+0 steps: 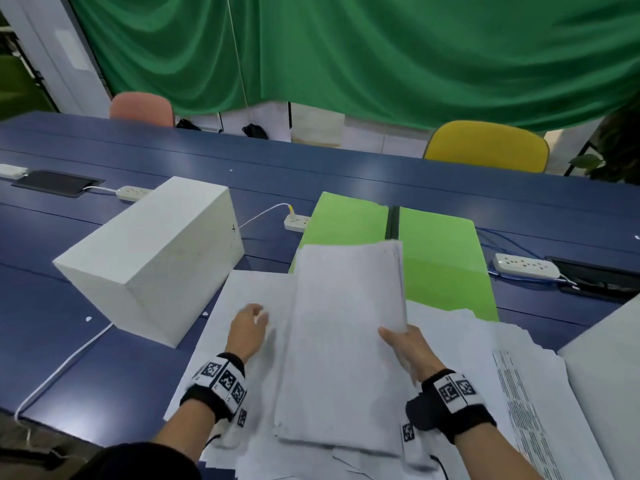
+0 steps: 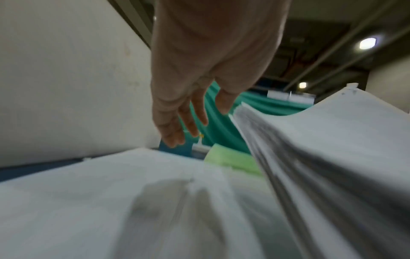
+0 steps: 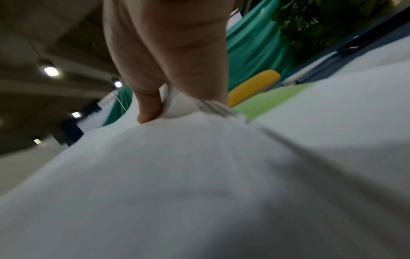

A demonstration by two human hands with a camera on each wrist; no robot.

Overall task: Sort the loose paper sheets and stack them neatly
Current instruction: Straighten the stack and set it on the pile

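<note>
Two bare hands work over a spread of loose white paper sheets (image 1: 239, 289) covering the lower middle of the head view. The right hand (image 1: 407, 348) pinches a thick bundle of white sheets (image 1: 346, 327) by its right edge, thumb on top and fingers underneath, with the bundle lifted at a tilt above the spread. The left hand (image 1: 247, 329), left of the bundle, hovers over the loose sheets with fingers straight and slightly apart, holding nothing. A white rectangular box (image 1: 152, 254) stands at centre left on the dark blue table (image 1: 346, 168). Two bright green paper sheets (image 1: 440, 258) lie behind the bundle.
</note>
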